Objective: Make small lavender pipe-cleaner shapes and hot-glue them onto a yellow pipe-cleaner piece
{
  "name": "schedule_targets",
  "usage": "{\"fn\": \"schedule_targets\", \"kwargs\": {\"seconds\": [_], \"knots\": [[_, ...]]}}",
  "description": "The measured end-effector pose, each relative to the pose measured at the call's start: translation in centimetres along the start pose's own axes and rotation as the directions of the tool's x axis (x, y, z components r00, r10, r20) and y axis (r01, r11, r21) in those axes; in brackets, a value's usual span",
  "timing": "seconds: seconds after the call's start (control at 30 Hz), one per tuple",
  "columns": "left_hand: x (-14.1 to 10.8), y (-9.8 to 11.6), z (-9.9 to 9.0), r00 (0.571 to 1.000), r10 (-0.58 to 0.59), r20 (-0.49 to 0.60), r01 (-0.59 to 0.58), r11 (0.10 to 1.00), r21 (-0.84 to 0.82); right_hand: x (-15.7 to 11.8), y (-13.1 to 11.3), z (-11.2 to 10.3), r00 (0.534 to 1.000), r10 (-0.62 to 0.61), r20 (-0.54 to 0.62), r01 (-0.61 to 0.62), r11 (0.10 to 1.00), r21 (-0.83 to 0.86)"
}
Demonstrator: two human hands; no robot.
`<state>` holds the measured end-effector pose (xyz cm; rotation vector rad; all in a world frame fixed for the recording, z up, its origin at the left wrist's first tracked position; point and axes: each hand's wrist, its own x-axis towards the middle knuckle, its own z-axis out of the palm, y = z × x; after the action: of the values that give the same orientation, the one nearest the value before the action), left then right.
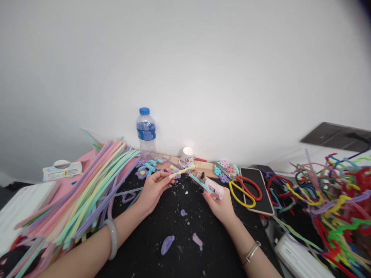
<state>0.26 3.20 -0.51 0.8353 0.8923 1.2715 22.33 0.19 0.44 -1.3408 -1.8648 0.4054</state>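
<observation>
My left hand (155,188), left of centre, pinches a short yellow and purple pipe cleaner piece (183,170) that points to the right. My right hand (222,202) is wrapped round a pale pink glue gun (215,188), with a small red light near its grip. The gun's front end and a light blue strip (199,182) point up and left toward the yellow piece; whether they touch is unclear. On the black mat (185,239) below lie a purple loop (167,244) and a pinkish scrap (197,241).
Pipe cleaners (98,185) are heaped at left, tangled ones (342,216) at right. Behind stand a water bottle (146,131) and a paper cup (187,156). Red and yellow-handled scissors (246,191) lie over a dark tablet-like object (259,202). A woven flower piece (224,170) sits nearby.
</observation>
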Motion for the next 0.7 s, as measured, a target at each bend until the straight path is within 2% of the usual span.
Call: {"fn": "schedule_targets", "kwargs": {"seconds": [0.7], "knots": [[0.11,-0.2,-0.06,1.0,-0.001,-0.005,0.001,1.0,0.025,-0.16,0.39,0.18,1.0,-0.016,-0.024,0.014,0.996,-0.092]]}}
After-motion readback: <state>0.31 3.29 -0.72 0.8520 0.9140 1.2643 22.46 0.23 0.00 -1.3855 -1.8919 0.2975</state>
